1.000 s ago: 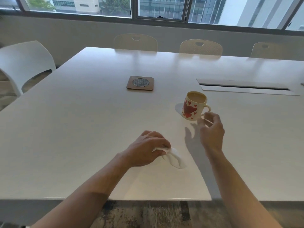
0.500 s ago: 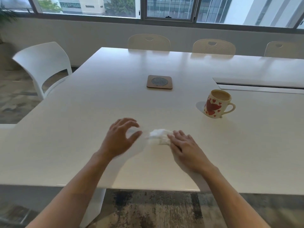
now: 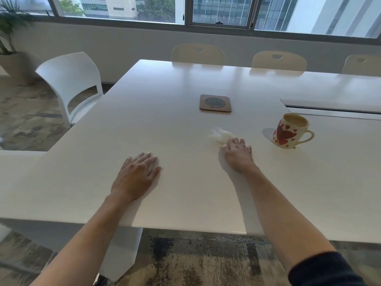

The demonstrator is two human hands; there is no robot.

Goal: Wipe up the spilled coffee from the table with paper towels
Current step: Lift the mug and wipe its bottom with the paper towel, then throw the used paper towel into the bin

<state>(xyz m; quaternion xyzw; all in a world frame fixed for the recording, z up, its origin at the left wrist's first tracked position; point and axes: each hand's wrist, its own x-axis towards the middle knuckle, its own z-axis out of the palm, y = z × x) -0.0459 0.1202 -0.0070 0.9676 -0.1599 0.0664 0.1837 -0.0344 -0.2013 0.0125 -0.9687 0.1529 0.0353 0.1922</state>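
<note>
**Wipe in progress: towel now under the right hand, pushed toward the mug**

Worktop: the large white rectangular worktop (image 3: 185, 193) shows no coffee stain that can be made out; any spill is too faint against the glossy surface, or already taken up.

Chairs: a white moulded plastic chair (image 3: 70, 83) stands at the left edge.

Mug: the cream ceramic mug with red hearts (image 3: 290, 131) stands upright at the right, holding pale brown liquid. One second ago the right hand was at its handle; the mug is now free and well clear of both hands.

Coaster: a square brown coaster with a round grey mesh centre (image 3: 215, 103) lies beyond the hands, untouched.

Hands: the left hand (image 3: 138, 176), which held the towel a second ago, now lies flat and spread on the worktop with nothing in its grip. The right hand (image 3: 237, 151) has taken over; its fingers are extended, pressing down rather than closing.

Paper towel: the crumpled white paper towel (image 3: 221, 135) sits on the worktop under the right fingertips, between coaster and mug, farther out than half a second ago.

Judgement: the handover frees the left hand for bracing, and the wipe appears to be advancing across the mug side.
</note>
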